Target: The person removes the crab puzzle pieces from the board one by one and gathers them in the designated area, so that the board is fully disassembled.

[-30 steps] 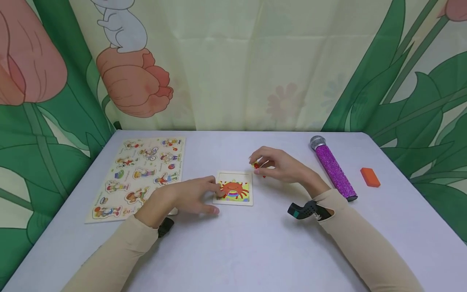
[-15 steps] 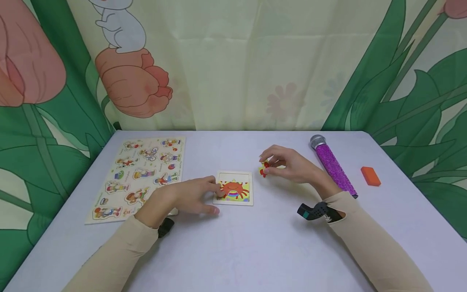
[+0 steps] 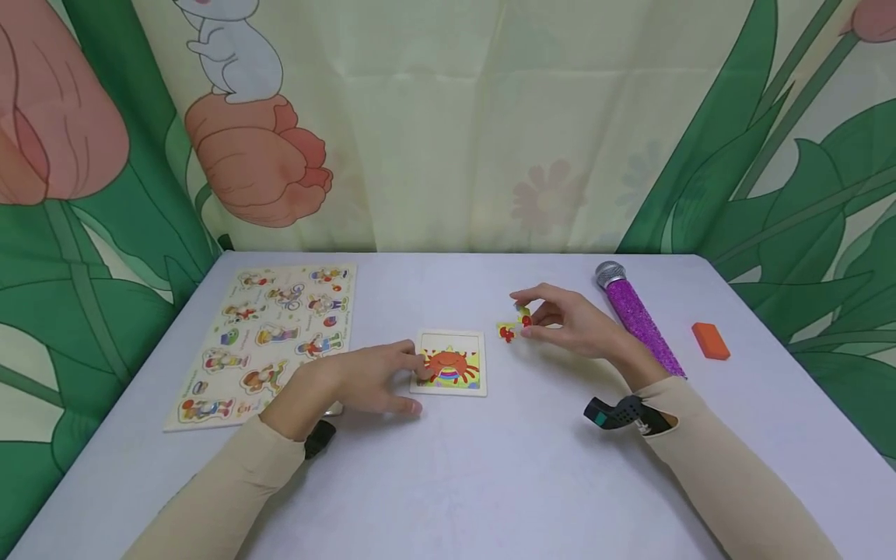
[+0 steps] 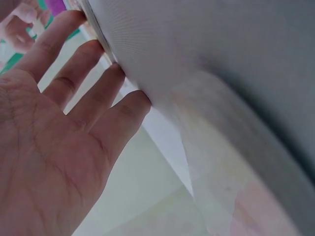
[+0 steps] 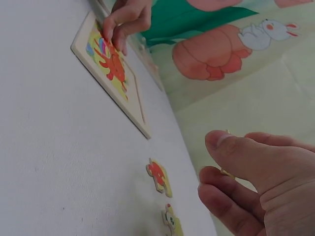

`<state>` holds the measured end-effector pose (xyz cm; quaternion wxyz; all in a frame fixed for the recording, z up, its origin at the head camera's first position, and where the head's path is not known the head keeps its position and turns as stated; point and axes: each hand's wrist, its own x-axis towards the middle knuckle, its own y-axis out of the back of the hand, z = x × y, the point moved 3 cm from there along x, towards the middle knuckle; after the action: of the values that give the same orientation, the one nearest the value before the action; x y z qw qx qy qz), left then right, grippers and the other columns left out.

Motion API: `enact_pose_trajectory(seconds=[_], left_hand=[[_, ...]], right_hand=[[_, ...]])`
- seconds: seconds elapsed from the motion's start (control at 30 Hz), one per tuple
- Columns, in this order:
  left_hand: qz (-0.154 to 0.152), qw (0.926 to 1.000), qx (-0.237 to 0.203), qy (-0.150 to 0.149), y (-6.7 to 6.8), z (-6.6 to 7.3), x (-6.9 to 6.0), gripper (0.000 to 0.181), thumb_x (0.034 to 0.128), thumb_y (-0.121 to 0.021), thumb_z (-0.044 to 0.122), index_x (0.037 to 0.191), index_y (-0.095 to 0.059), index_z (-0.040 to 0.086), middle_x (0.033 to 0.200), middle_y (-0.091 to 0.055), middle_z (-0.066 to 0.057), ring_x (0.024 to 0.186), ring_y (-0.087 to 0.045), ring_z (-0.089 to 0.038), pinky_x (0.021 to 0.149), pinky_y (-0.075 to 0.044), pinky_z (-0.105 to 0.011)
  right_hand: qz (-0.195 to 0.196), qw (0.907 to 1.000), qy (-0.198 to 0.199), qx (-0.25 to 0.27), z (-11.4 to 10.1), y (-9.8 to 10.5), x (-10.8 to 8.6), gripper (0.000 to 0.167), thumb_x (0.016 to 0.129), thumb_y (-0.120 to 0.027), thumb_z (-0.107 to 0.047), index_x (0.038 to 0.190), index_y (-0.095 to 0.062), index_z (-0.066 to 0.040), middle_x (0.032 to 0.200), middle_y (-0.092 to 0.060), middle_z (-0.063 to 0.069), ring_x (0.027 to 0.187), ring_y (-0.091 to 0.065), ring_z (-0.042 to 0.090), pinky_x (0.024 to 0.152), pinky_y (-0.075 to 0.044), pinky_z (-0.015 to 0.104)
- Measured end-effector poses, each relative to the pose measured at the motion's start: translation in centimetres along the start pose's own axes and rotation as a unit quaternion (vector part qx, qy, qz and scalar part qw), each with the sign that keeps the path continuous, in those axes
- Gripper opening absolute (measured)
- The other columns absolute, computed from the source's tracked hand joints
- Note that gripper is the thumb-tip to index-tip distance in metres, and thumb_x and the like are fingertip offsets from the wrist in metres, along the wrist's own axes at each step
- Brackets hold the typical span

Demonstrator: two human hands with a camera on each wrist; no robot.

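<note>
Red-patterned piece (image 3: 507, 333) lies beside right grip (image 3: 568, 324), which pinches another piece (image 5: 227, 173); left grip (image 3: 371, 377), relaxed, touches crab puzzle (image 3: 458, 340).

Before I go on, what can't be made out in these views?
- Held piece: right wrist view; mostly covered by the right hand.
- Crab puzzle: head view; left side partly under the left hand.
- Loose piece: right wrist view; cut off by the bottom edge.
- Microphone: head view; near end behind the right sleeve.

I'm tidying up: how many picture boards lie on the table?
2: the small crab board by the left hand, and the large board left of it, partly hidden.
</note>
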<state>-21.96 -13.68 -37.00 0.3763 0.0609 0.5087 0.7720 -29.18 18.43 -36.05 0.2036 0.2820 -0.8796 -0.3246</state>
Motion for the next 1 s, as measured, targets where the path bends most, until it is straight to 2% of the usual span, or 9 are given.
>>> enact_pose_trajectory(seconds=[0.13,0.43,0.63,0.8,1.0], left_hand=[[0.002,1.0,0.002,-0.005,0.0,0.0,0.0,0.046,0.0912,-0.077,0.041,0.133,-0.066,0.025,0.123,-0.051,0.008,0.12,-0.052,-0.013,0.113,-0.041,-0.039],[-0.006,0.9998,0.013,-0.013,0.1,0.0,-0.1,0.046,0.0923,-0.075,0.044,0.133,-0.065,0.025,0.125,-0.05,0.004,0.12,-0.052,-0.017,0.112,-0.041,-0.043],[-0.001,1.0,0.007,0.003,-0.2,-0.2,-0.3,0.046,0.0908,-0.077,0.043,0.132,-0.066,0.027,0.124,-0.051,0.009,0.119,-0.052,-0.014,0.112,-0.041,-0.04],[-0.002,1.0,-0.002,0.001,-0.5,-0.2,-0.3,0.045,0.0912,-0.077,0.042,0.133,-0.065,0.028,0.125,-0.05,0.01,0.12,-0.052,-0.014,0.112,-0.041,-0.039],[-0.001,0.9999,0.011,-0.002,-0.3,-0.1,-0.1,0.045,0.0913,-0.076,0.043,0.133,-0.064,0.028,0.125,-0.05,0.01,0.12,-0.052,-0.013,0.112,-0.041,-0.039]], right_hand=[[0.005,0.9999,-0.003,-0.015,0.2,0.3,-0.4,0.047,0.091,-0.079,-0.008,0.134,-0.063,-0.004,0.13,-0.062,0.017,0.094,-0.072,0.016,0.09,-0.057,0.027],[0.03,0.9967,-0.023,-0.071,0.9,1.5,-2.0,0.045,0.089,-0.081,-0.012,0.132,-0.065,-0.009,0.126,-0.065,0.011,0.088,-0.069,0.014,0.083,-0.058,0.026],[0.025,0.9958,-0.047,-0.074,1.6,1.7,-2.5,0.046,0.09,-0.081,-0.016,0.133,-0.065,-0.01,0.126,-0.066,0.01,0.088,-0.068,0.015,0.083,-0.057,0.027],[0.027,0.9941,-0.064,-0.083,2.4,1.9,-2.9,0.047,0.091,-0.08,-0.017,0.135,-0.064,-0.01,0.126,-0.065,0.01,0.091,-0.067,0.017,0.084,-0.057,0.029],[0.022,0.9904,-0.1,-0.093,3.2,2.3,-3.5,0.049,0.092,-0.08,-0.019,0.138,-0.064,-0.015,0.125,-0.064,0.004,0.097,-0.067,0.019,0.085,-0.057,0.029]])
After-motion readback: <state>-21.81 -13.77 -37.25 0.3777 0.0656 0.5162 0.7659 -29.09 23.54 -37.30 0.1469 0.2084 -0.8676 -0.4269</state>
